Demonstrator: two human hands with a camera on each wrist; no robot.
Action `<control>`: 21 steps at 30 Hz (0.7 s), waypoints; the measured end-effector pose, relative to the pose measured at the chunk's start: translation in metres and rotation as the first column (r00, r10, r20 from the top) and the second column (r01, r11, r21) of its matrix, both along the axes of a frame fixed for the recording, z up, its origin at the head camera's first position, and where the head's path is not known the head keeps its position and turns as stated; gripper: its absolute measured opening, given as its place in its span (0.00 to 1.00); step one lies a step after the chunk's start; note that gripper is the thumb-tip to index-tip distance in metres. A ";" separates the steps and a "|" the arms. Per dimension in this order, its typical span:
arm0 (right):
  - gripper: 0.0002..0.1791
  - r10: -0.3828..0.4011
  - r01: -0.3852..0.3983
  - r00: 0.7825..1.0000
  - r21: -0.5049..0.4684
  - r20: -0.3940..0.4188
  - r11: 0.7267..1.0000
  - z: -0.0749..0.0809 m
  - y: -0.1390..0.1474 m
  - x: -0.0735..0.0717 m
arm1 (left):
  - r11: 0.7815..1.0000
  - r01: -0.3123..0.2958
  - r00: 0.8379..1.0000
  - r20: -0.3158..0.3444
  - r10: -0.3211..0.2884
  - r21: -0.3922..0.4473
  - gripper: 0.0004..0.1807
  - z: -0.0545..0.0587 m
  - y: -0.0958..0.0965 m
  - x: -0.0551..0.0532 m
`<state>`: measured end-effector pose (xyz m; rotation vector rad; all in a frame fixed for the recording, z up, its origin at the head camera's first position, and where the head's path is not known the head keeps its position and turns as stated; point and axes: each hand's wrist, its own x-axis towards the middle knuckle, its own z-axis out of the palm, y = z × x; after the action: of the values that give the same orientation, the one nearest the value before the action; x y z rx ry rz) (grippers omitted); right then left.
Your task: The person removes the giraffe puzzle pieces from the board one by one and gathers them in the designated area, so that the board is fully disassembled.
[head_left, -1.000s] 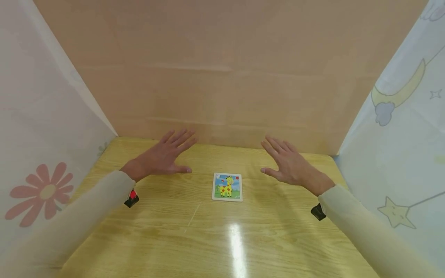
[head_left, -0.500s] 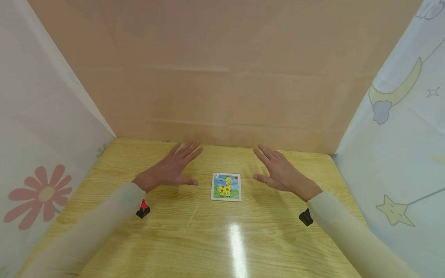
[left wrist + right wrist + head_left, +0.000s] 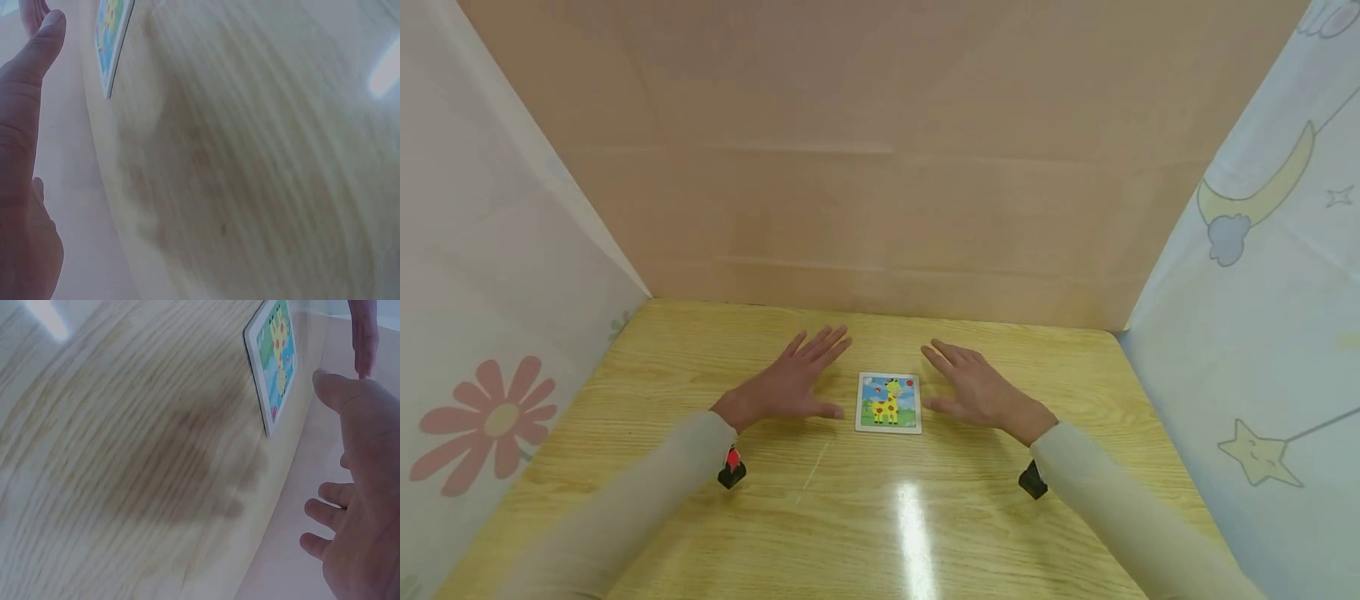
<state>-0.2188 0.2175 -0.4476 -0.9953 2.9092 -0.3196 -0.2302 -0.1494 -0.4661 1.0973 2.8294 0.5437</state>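
A square giraffe picture puzzle point(image 3: 888, 403) with a white border lies flat on the wooden table. To its left is my left hand point(image 3: 793, 383), fingers spread and pointing away from me, the thumb close to the puzzle's left edge. My right hand point(image 3: 973, 387) hovers on the other side, its thumb tip very near the right edge. Neither hand holds anything. In the right wrist view, the puzzle point(image 3: 275, 356) lies below the right thumb, with a gap to it. The left wrist view shows only a corner part of the puzzle point(image 3: 112, 31).
The wooden table point(image 3: 850, 533) reaches back to a tan board point(image 3: 880, 167). A flower-printed cloth point(image 3: 482, 250) stands along the left side, and a moon-and-star cloth point(image 3: 1285, 333) along the right. Light glares off the table near the front.
Both hands have moved inward and nearer to me, coming closer to the puzzle from either side. The puzzle has stayed in place on the table.
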 end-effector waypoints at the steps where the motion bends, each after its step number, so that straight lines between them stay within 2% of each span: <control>1: 0.49 0.000 0.000 1.000 -0.002 0.010 1.000 -0.002 -0.002 -0.001 | 1.000 -0.002 1.000 0.011 0.002 0.006 0.66 -0.002 0.001 0.001; 6: 0.49 -0.002 0.002 0.999 -0.001 0.040 1.000 -0.012 -0.015 -0.003 | 1.000 0.000 0.999 0.040 -0.001 0.011 0.65 -0.013 0.005 0.003; 21: 0.47 0.000 0.005 0.991 -0.038 0.135 0.999 -0.022 -0.052 -0.002 | 0.999 -0.008 0.996 0.090 0.011 -0.032 0.65 -0.024 0.017 0.009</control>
<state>-0.2204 0.1655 -0.4694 -0.9355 2.7928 -0.4263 -0.2209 -0.1324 -0.4900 1.0271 2.7573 0.5338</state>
